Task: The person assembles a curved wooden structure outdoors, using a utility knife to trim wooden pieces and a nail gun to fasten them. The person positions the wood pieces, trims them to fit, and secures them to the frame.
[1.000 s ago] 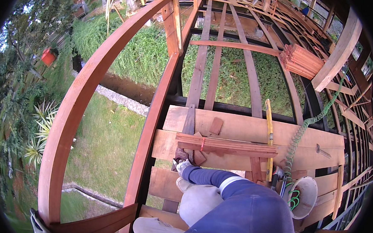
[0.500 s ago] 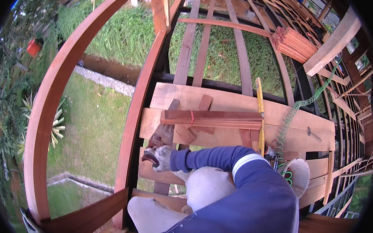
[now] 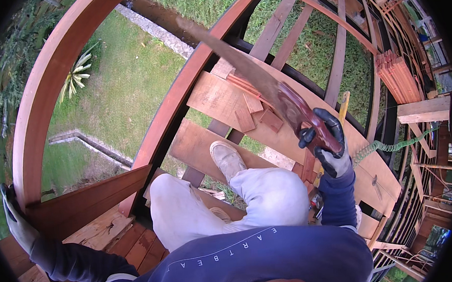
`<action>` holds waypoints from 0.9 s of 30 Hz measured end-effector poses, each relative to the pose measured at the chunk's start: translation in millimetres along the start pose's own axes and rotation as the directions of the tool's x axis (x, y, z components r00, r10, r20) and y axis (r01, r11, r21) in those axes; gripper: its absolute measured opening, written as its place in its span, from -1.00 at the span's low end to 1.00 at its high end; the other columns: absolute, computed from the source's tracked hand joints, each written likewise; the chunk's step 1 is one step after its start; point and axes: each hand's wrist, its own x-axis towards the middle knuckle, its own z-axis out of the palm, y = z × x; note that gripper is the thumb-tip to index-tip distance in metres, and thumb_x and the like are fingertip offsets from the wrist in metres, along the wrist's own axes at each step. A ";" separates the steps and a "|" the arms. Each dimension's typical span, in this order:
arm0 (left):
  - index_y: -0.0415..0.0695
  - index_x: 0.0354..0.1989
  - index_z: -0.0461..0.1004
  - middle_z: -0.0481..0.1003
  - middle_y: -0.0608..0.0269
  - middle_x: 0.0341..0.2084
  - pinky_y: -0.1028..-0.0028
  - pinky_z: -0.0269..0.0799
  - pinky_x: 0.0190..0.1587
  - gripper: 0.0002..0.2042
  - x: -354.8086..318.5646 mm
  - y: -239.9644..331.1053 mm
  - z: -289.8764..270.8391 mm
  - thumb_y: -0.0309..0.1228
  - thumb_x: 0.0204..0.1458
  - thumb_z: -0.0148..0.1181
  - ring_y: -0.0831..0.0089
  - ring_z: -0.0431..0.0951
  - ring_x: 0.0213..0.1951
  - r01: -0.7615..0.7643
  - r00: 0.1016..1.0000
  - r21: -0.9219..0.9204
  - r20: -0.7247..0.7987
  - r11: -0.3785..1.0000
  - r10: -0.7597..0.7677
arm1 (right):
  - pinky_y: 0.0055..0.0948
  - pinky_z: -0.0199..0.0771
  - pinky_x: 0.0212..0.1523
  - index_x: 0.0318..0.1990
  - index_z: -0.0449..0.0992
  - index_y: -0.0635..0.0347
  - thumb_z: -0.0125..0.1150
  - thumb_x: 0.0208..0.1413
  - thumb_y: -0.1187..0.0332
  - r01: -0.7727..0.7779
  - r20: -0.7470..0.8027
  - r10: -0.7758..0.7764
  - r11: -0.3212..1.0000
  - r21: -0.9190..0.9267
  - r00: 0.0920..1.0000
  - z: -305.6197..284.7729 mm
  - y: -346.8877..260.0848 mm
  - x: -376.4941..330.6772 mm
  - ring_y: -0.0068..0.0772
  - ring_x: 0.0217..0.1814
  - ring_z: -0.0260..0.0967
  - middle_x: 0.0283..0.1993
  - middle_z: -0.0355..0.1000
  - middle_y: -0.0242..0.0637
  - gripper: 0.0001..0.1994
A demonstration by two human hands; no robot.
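My right hand (image 3: 330,142), in a grey and black glove, is closed round the brown handle of a handsaw (image 3: 269,84). The saw is raised over the boards, its long blade slanting up and to the left, partly blurred. At far left, my gloved left hand (image 3: 16,218) lies against the outer side of a curved wooden beam (image 3: 38,113), fingers stretched upward. A dark reddish plank (image 3: 85,204) runs from that beam to a second wooden beam (image 3: 174,105). Below the saw, several small wood offcuts (image 3: 255,112) and partly hidden slats lie on a wide pale board (image 3: 207,95).
My shoe (image 3: 226,159) rests on a board across dark joists, with gaps showing grass (image 3: 100,107) below. A yellow level (image 3: 344,108), a coiled green hose (image 3: 374,147) and a stack of reddish slats (image 3: 398,76) are at right.
My right hand has risen from low over the boards and moved right, bringing the saw up into view. My left hand has moved up along the curved beam. The view has turned.
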 end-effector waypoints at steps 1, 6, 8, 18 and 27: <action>-0.31 0.25 0.27 0.39 0.06 0.17 0.40 0.13 0.28 -0.58 1.8 -4.9 -3.3 -0.32 0.32 -0.21 0.33 0.36 0.20 -0.002 1.000 0.023 0.000 1.000 0.002 | -0.39 0.48 -0.17 0.21 0.23 0.30 0.41 -0.09 0.29 -0.050 -0.053 0.048 0.998 -0.043 0.997 -9.4 8.3 -10.0 -0.41 -0.20 0.45 -0.21 0.45 -0.23 -0.30; -0.32 0.23 0.29 0.40 0.07 0.15 0.40 0.14 0.27 -0.59 5.9 1.8 6.0 -0.34 0.32 -0.19 0.33 0.35 0.20 -0.055 0.998 0.074 0.015 0.996 0.054 | -0.23 0.47 -0.23 0.03 0.35 0.34 0.27 -0.05 0.46 -0.042 -0.082 -0.034 0.634 -0.772 0.996 -49.1 76.2 -53.5 -0.15 -0.30 0.47 -0.23 0.45 -0.09 -0.56; -0.31 0.23 0.29 0.40 0.07 0.16 0.41 0.14 0.27 -0.59 10.0 -6.7 0.6 -0.34 0.32 -0.20 0.35 0.35 0.20 -0.056 0.998 0.070 0.019 0.996 0.055 | -0.14 0.47 -0.21 -0.03 0.39 0.32 0.26 -0.07 0.48 0.309 0.217 -0.270 0.369 -0.877 0.938 -53.7 99.4 -53.6 0.01 -0.29 0.45 -0.22 0.44 -0.03 -0.61; -0.33 0.26 0.24 0.33 0.09 0.22 0.42 0.08 0.32 -0.56 14.3 -22.7 -6.0 -0.30 0.33 -0.21 0.35 0.30 0.25 0.010 1.000 0.024 0.020 1.000 -0.010 | -0.06 0.43 -0.15 -0.09 0.44 0.17 0.26 -0.25 0.42 0.364 0.326 -0.185 0.232 -0.902 0.927 -106.7 128.0 -107.9 -0.01 -0.21 0.42 -0.22 0.43 -0.13 -0.57; -0.35 0.26 0.23 0.32 0.07 0.22 0.41 0.07 0.33 -0.54 32.4 -59.1 -21.7 -0.27 0.33 -0.22 0.35 0.29 0.25 0.054 0.997 -0.077 0.052 0.996 -0.051 | -0.23 0.39 -0.10 -0.07 0.45 0.21 0.26 0.01 0.23 -0.183 -0.027 0.215 0.751 -0.635 0.976 -113.7 121.2 -107.3 -0.14 -0.18 0.41 -0.20 0.45 -0.19 -0.64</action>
